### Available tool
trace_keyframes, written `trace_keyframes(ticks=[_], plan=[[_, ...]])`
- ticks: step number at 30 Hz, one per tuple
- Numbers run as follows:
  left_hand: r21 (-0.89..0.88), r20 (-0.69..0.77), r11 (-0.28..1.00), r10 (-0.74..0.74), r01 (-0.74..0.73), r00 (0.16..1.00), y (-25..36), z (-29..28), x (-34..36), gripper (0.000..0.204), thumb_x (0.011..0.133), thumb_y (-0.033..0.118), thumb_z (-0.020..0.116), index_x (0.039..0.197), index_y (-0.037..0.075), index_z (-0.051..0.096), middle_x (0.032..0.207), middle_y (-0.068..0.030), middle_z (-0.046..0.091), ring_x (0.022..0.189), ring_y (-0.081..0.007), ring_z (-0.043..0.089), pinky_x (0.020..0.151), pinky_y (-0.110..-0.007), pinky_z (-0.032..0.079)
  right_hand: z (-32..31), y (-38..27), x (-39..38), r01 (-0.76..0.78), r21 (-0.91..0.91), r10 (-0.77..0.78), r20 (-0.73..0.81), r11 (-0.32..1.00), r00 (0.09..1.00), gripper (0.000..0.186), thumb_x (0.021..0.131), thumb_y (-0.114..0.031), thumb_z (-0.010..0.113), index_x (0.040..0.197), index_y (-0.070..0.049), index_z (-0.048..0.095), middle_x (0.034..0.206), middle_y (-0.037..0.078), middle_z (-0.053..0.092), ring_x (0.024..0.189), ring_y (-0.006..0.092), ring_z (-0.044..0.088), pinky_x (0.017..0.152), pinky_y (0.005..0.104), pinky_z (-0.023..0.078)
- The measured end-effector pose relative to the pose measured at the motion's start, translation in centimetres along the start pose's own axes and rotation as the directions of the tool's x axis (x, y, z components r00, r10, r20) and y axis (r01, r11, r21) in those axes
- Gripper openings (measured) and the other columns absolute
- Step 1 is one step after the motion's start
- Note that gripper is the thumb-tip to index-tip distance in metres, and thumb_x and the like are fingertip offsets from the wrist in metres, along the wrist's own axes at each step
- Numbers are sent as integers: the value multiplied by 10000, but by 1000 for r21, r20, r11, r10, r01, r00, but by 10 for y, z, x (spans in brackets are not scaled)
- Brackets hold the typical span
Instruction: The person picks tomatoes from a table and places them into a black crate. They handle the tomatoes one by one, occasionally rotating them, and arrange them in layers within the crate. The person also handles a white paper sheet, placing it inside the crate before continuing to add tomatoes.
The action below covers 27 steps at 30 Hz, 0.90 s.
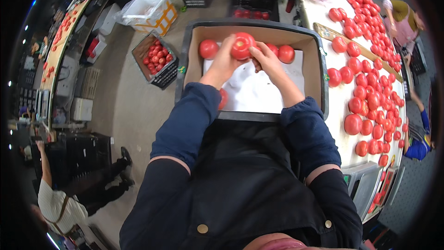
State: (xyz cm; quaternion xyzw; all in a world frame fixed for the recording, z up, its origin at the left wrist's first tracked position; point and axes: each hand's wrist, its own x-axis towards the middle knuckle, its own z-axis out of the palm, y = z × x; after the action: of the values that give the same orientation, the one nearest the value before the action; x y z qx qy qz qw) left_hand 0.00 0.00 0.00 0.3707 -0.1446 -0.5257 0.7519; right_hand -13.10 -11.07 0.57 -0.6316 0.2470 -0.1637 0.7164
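A large red tomato is held up over a dark-rimmed box between both hands. My left hand grips it from the left, and my right hand has its fingers on its lower right side. Inside the box are brown lining and a white paper sheet. One tomato lies in the back left corner, another at the back right with one beside it, and one is partly hidden by my left arm.
Many tomatoes lie on the white table at the right, above a scale. Crates of tomatoes and a white-lined yellow bin stand on the floor. People work at the far right and lower left.
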Motion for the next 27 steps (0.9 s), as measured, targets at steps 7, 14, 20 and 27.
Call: trace_keyframes(ticks=[7, 14, 20, 27], plan=[[110, -101, 993, 47, -36, 994, -12, 7, 3, 573, 871, 344, 681, 1307, 109, 392, 1172, -132, 558, 953, -245, 639, 687, -332, 570, -12, 1, -7, -38, 7, 37, 64, 999, 997, 378, 978, -240, 506, 1292, -30, 505, 734, 5, 551, 576, 77, 512, 521, 220, 451], [-262, -134, 965, -67, 30, 989, 7, 8, -10, 469, 906, 509, 542, 1097, 81, 561, 903, -112, 645, 701, -248, 613, 559, -317, 484, -18, 12, 4, 13, 87, -22, 101, 996, 995, 380, 985, -248, 515, 1294, -25, 531, 788, 21, 575, 670, 104, 563, 629, 244, 485], [-64, -99, 992, -111, 105, 989, -4, 1, -1, 444, 911, 548, 497, 1053, 133, 570, 877, -47, 633, 692, -187, 590, 531, -275, 451, -7, -1, -8, 206, 38, -209, 86, 978, 974, 588, 928, -248, 626, 1445, -95, 393, 1222, 134, 568, 1102, 197, 566, 886, 327, 488], [111, -61, 981, -156, 162, 986, -5, 17, -9, 487, 891, 530, 564, 1182, 141, 534, 1119, -54, 603, 985, -172, 576, 812, -343, 500, 0, -5, -13, 286, -185, -278, 67, 940, 958, 946, 648, -193, 856, 1452, -123, 362, 1370, 148, 472, 1240, 255, 511, 1028, 372, 451]])
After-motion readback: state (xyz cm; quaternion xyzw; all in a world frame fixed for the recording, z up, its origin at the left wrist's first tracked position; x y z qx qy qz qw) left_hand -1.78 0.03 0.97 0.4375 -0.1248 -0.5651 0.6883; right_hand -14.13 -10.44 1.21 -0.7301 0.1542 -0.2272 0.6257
